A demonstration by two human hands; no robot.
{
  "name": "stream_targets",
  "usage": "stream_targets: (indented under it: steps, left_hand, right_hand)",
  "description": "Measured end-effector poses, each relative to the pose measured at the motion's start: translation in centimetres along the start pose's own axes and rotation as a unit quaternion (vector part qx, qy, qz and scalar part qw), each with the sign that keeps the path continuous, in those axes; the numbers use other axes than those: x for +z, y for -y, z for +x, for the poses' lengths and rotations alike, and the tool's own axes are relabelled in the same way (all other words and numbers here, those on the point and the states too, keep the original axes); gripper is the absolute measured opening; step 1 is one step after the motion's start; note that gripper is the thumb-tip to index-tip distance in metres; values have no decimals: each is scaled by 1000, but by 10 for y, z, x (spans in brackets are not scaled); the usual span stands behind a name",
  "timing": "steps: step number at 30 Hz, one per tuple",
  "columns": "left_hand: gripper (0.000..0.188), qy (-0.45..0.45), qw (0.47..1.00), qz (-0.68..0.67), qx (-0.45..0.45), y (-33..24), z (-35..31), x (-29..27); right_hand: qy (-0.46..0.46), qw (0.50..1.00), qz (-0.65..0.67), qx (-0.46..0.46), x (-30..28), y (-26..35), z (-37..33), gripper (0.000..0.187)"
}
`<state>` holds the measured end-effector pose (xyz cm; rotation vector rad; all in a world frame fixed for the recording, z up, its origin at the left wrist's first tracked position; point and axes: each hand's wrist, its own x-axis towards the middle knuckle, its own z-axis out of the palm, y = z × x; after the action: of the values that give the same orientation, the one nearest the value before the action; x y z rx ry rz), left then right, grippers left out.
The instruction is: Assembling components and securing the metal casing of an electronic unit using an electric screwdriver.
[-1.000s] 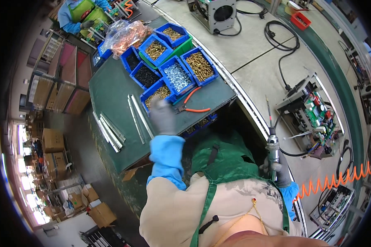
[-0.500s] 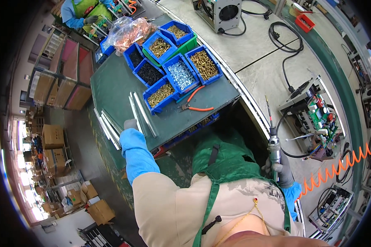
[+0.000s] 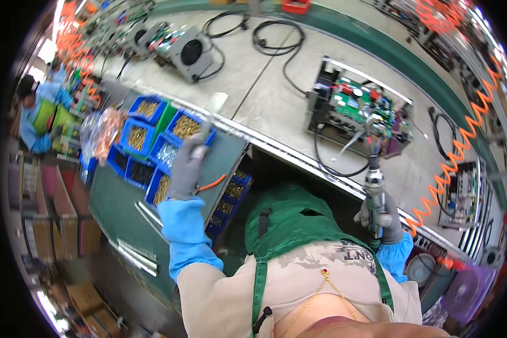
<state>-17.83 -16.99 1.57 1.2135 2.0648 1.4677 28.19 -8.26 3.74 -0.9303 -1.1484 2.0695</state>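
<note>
In the head view, the gloved right hand (image 3: pixel 386 217) wraps around a power screwdriver (image 3: pixel 373 179), bit toward an open electronics chassis (image 3: pixel 321 93). The blurred left hand (image 3: pixel 187 172) extends over blue parts bins (image 3: pixel 134 151) on the table (image 3: pixel 112 197); its grip cannot be told.

Assembly workshop: circuit boards (image 3: pixel 355 107), parts bins (image 3: pixel 135 150)

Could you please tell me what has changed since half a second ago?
The view has swung. The left hand has moved from the metal strips forward and right to the blue bins; blur hides whether it holds anything. The screwdriver now overlaps the open chassis in view. The right hand still grips it.
</note>
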Motion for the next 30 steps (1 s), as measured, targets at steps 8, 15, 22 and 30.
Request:
stream_targets:
  steps: [8,15,22,30]
  left_hand:
    - [27,206,843,186,461,-164,1,244]
    - [26,269,789,299,465,-170,58,289]
    - [30,222,783,276,511,-148,76,297]
    - [32,275,790,225,500,-156,79,290]
  right_hand:
    - [8,949,155,-275,-18,1,-62,86]
    - [-71,945,133,-290,-14,-19,-85,91]
    - [-83,936,209,-271,-3,-25,-81,86]
    - [-114,954,178,-213,3,-26,-72,91]
